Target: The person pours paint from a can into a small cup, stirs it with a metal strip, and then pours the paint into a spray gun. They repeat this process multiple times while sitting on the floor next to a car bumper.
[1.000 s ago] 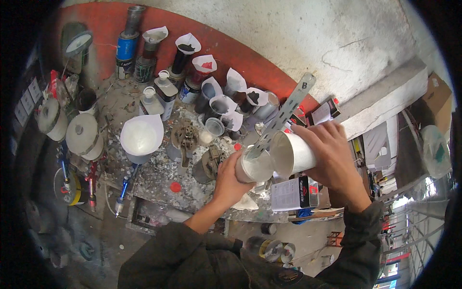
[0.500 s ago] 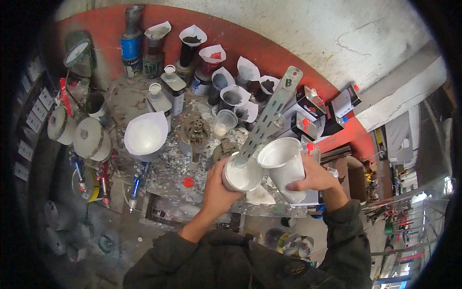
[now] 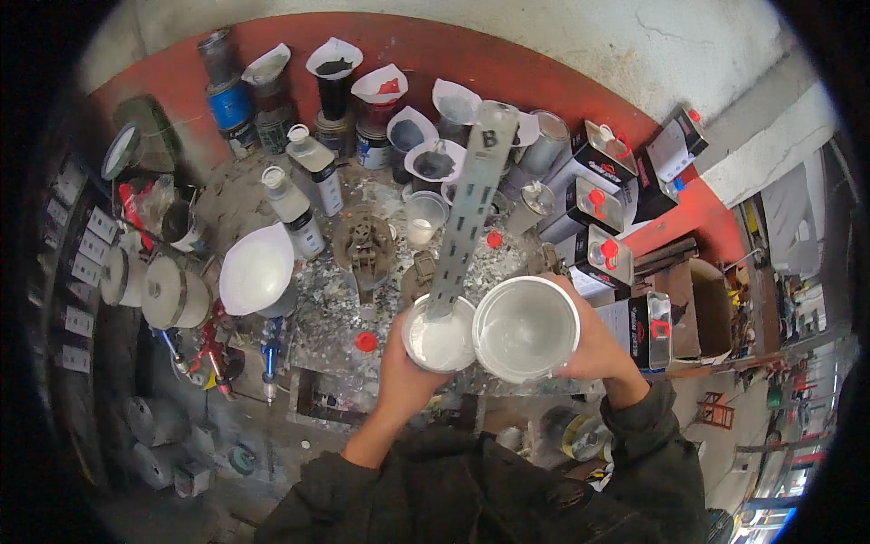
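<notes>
My left hand (image 3: 406, 370) is wrapped round a small plastic cup (image 3: 440, 343) with white paint inside. A long slotted metal stirring strip (image 3: 468, 204) stands in this cup, its lower end in the paint and its upper end leaning away from me. My right hand (image 3: 594, 337) grips a larger whitish plastic cup (image 3: 526, 330) by its right side. Its mouth faces up and its inner wall looks coated with white; how much it holds I cannot tell. The two cups sit rim to rim, apparently touching, above the near edge of the workbench.
Paint cans with paper funnels (image 3: 333, 62) line the back of the paint-spattered bench (image 3: 317, 313). A white-filled funnel (image 3: 258, 270) stands left, near two white-capped bottles (image 3: 292, 207). Metal thinner cans (image 3: 600, 204) crowd the right. Spray guns (image 3: 270, 361) hang at the front left edge.
The larger cup in my right hand has gone from tilted toward the smaller cup to upright. The stirring strip now leans less to the right. My view has shifted slightly.
</notes>
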`<action>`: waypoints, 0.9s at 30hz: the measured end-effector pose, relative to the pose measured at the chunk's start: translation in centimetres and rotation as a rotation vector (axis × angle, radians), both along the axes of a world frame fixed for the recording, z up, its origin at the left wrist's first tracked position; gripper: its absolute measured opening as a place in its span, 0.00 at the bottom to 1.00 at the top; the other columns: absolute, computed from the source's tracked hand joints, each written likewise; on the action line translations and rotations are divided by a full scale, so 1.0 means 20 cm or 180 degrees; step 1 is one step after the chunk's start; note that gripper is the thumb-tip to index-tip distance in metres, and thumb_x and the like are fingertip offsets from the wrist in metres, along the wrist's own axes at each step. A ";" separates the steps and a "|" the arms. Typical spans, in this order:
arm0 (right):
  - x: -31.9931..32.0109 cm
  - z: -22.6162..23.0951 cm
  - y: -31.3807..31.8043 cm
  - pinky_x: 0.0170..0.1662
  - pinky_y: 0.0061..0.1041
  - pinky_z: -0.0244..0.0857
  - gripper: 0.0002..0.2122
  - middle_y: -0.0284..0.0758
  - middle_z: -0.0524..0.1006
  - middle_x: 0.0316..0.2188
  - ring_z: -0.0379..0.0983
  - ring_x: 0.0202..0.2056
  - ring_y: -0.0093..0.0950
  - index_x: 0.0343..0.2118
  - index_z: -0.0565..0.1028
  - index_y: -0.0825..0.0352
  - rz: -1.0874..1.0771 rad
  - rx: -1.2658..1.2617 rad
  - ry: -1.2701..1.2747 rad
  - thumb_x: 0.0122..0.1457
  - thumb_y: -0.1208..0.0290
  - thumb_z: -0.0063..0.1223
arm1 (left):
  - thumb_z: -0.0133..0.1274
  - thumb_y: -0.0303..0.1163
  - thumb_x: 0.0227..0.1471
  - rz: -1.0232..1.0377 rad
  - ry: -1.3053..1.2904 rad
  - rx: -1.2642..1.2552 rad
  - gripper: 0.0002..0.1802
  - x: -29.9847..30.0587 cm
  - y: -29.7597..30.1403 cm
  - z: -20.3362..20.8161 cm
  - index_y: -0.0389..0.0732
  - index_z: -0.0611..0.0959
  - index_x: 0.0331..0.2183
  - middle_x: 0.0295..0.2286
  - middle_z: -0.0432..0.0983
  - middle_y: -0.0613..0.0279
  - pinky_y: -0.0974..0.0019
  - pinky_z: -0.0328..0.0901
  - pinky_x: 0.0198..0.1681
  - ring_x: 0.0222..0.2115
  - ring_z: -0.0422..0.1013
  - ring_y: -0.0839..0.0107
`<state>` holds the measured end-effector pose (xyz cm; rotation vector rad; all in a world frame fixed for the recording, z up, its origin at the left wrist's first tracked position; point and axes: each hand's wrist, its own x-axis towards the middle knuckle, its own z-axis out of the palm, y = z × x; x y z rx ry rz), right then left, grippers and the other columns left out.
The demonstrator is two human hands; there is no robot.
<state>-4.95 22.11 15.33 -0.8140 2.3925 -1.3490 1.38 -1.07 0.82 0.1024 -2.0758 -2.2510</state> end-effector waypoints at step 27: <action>-0.65 -1.53 -0.12 0.58 0.39 0.66 0.47 0.47 0.75 0.54 0.74 0.55 0.42 0.64 0.57 0.69 -0.2789 -0.0663 0.0195 0.41 0.68 0.77 | 0.67 0.16 0.33 0.0528 -0.0719 -0.0354 0.45 0.28 -0.32 0.10 0.39 0.71 0.58 0.52 0.72 0.56 0.53 0.67 0.58 0.53 0.71 0.60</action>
